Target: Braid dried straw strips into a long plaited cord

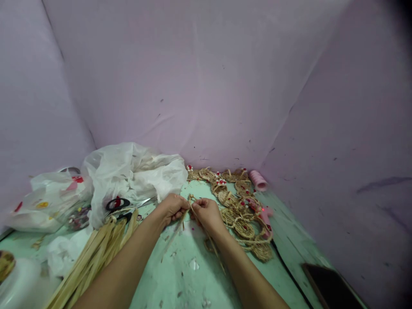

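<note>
Near the middle of the green table, my left hand (pixel 174 208) and my right hand (pixel 207 213) are close together, fingers pinched on a braid of straw-coloured fibre strips (pixel 191 198). A small knotted end of the braid stands up between the fingertips. One loose strip hangs below my left hand, and another trails under my right wrist toward me. Just right of my right hand lie several coiled, braided fibre pieces (pixel 243 227), some set with red and white beads (pixel 220 182). To the left of my left forearm rests a bundle of flat dried strips (pixel 96 257).
White plastic bags (pixel 135 167) are heaped at the back left, with black-handled scissors (pixel 117 204) in front. A pink glue gun (pixel 265 216) with a black cord sits among the coils, near a pink thread spool (pixel 258 180). A dark phone-like slab (pixel 330 285) lies front right.
</note>
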`<state>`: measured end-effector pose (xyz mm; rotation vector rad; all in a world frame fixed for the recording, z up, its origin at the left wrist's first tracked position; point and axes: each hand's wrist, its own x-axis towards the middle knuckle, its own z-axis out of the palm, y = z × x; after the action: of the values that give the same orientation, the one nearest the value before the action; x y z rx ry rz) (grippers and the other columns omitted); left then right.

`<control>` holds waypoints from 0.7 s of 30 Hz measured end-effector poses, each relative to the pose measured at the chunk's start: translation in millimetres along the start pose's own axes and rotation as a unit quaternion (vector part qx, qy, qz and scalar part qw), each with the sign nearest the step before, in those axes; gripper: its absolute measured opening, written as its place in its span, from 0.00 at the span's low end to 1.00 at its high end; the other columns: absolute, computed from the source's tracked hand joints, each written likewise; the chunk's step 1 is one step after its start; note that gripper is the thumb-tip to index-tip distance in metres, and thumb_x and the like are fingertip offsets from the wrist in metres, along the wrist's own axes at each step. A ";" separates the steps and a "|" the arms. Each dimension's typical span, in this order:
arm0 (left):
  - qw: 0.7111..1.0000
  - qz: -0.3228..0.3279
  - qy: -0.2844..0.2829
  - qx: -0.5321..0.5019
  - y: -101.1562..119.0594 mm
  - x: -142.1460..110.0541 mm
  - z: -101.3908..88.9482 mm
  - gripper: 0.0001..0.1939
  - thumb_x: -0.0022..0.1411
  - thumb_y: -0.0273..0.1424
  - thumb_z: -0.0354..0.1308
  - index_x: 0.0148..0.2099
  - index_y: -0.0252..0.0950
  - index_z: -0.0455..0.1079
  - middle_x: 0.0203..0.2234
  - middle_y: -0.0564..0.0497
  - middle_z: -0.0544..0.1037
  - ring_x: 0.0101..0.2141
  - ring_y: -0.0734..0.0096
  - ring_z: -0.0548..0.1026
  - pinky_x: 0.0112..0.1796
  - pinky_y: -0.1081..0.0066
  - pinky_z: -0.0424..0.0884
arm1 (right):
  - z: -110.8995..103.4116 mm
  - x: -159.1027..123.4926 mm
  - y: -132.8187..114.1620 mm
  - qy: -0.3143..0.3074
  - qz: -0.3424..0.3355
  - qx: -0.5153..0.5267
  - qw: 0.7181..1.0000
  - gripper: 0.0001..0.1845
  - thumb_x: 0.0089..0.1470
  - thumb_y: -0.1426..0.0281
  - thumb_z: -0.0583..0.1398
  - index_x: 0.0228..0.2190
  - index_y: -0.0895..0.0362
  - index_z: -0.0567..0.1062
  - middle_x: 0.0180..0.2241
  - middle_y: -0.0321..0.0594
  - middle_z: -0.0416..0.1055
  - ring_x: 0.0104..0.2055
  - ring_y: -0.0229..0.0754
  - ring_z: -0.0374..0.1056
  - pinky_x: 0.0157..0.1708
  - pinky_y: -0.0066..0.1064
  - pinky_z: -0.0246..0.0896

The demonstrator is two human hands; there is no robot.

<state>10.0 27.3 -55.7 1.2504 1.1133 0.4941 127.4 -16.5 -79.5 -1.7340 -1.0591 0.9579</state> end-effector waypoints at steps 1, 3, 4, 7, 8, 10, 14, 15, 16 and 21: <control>1.000 -0.003 0.001 0.001 0.1 -0.2 0.0 0.06 0.39 0.26 0.51 0.16 0.34 0.55 0.06 0.60 0.55 0.07 0.84 0.51 0.10 0.79 0.40 | -0.2 -0.6 -1.0 -0.002 0.011 0.012 1.000 0.08 0.42 0.70 0.55 0.24 0.61 0.71 0.13 0.34 0.67 0.10 0.30 0.53 0.10 0.21 0.45; 1.000 -0.004 0.002 0.003 0.5 -0.6 0.3 0.06 0.39 0.26 0.51 0.16 0.34 0.56 0.06 0.60 0.55 0.07 0.84 0.51 0.10 0.79 0.40 | -0.8 -2.0 -2.9 -0.010 0.023 0.035 0.999 0.07 0.42 0.70 0.55 0.21 0.61 0.70 0.12 0.33 0.66 0.09 0.30 0.53 0.10 0.21 0.45; 1.000 -0.004 0.003 0.004 0.9 -0.8 0.4 0.06 0.39 0.26 0.51 0.16 0.34 0.56 0.06 0.60 0.55 0.07 0.84 0.51 0.10 0.79 0.40 | -1.1 -2.7 -3.8 -0.015 0.026 0.045 0.999 0.07 0.42 0.70 0.55 0.20 0.61 0.70 0.12 0.33 0.65 0.09 0.30 0.53 0.10 0.21 0.45; 1.000 -0.001 0.000 0.005 1.8 -1.0 0.9 0.06 0.39 0.27 0.51 0.16 0.34 0.56 0.06 0.60 0.56 0.08 0.84 0.51 0.10 0.79 0.41 | -1.7 -4.4 -5.6 -0.028 0.028 0.062 0.997 0.09 0.42 0.70 0.55 0.17 0.61 0.69 0.11 0.33 0.65 0.09 0.29 0.52 0.09 0.21 0.45; 1.000 -0.001 -0.001 0.005 1.9 -0.9 1.0 0.06 0.39 0.27 0.51 0.16 0.34 0.56 0.06 0.60 0.56 0.08 0.84 0.51 0.10 0.79 0.41 | -1.7 -4.9 -6.2 -0.032 0.028 0.065 0.997 0.10 0.42 0.70 0.55 0.16 0.61 0.69 0.11 0.33 0.64 0.09 0.29 0.51 0.09 0.21 0.44; 1.000 0.001 -0.004 0.006 1.9 -0.7 1.0 0.06 0.38 0.27 0.51 0.16 0.34 0.56 0.06 0.60 0.55 0.08 0.85 0.50 0.10 0.79 0.41 | -1.6 -5.6 -7.7 -0.047 0.021 0.067 0.996 0.12 0.42 0.71 0.54 0.13 0.61 0.67 0.09 0.32 0.61 0.08 0.29 0.50 0.09 0.22 0.43; 1.000 0.007 -0.006 0.009 1.5 -1.0 0.9 0.06 0.37 0.27 0.50 0.15 0.34 0.55 0.06 0.60 0.54 0.08 0.85 0.50 0.10 0.79 0.41 | -1.4 -7.2 -12.4 -0.068 0.031 0.076 0.994 0.12 0.42 0.73 0.54 0.12 0.61 0.66 0.07 0.32 0.59 0.08 0.29 0.49 0.09 0.22 0.43; 1.000 0.007 -0.005 0.012 1.4 -1.3 0.9 0.06 0.37 0.26 0.50 0.15 0.34 0.55 0.06 0.60 0.54 0.08 0.84 0.50 0.10 0.79 0.41 | -1.5 -7.4 -13.4 -0.067 0.038 0.079 0.994 0.11 0.42 0.73 0.54 0.12 0.61 0.67 0.07 0.32 0.59 0.08 0.30 0.50 0.10 0.22 0.44; 1.000 0.007 -0.004 0.016 1.4 -1.5 0.8 0.06 0.37 0.27 0.50 0.15 0.34 0.55 0.05 0.60 0.54 0.08 0.84 0.50 0.10 0.79 0.41 | -1.8 -7.5 -14.3 -0.065 0.044 0.080 0.994 0.10 0.41 0.74 0.54 0.13 0.61 0.67 0.07 0.32 0.60 0.09 0.30 0.51 0.10 0.22 0.44; 0.999 0.010 -0.006 0.049 2.1 -2.5 0.5 0.06 0.38 0.27 0.51 0.15 0.34 0.57 0.05 0.59 0.55 0.08 0.83 0.51 0.10 0.79 0.42 | -4.0 -3.5 -13.4 -0.066 0.031 0.050 0.996 0.08 0.37 0.76 0.55 0.11 0.61 0.66 0.07 0.30 0.56 0.10 0.28 0.46 0.12 0.23 0.39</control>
<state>9.9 25.7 -52.8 1.3492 1.1259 0.4513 126.4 -17.3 -65.2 -1.6479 -1.0263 1.1594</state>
